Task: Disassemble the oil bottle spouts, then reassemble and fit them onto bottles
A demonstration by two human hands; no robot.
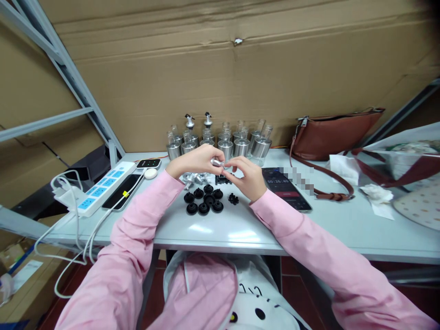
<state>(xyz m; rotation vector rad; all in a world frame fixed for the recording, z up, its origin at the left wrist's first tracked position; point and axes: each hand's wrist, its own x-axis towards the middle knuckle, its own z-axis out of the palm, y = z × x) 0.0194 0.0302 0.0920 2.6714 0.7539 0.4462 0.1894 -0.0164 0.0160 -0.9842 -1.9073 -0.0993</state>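
Note:
My left hand (198,159) is closed around a small silver metal pourer spout (216,162), held above the middle of the table. At the spout's right end, the thumb and forefinger of my right hand (248,176) pinch; any tiny part between them is too small to make out. Below lie several black ribbed stoppers (204,209) in a group. A cluster of small black caps (233,199) sits to their right. More silver spouts (196,179) and small black parts (223,179) are partly hidden behind my hands.
Several glass bottles with steel sleeves (225,149) stand at the back; two carry pourers (208,119). On the left are a power strip (103,185), a phone (120,195) and cables. A phone with a timer (287,189), a brown bag (337,135) and tissues (377,195) lie right.

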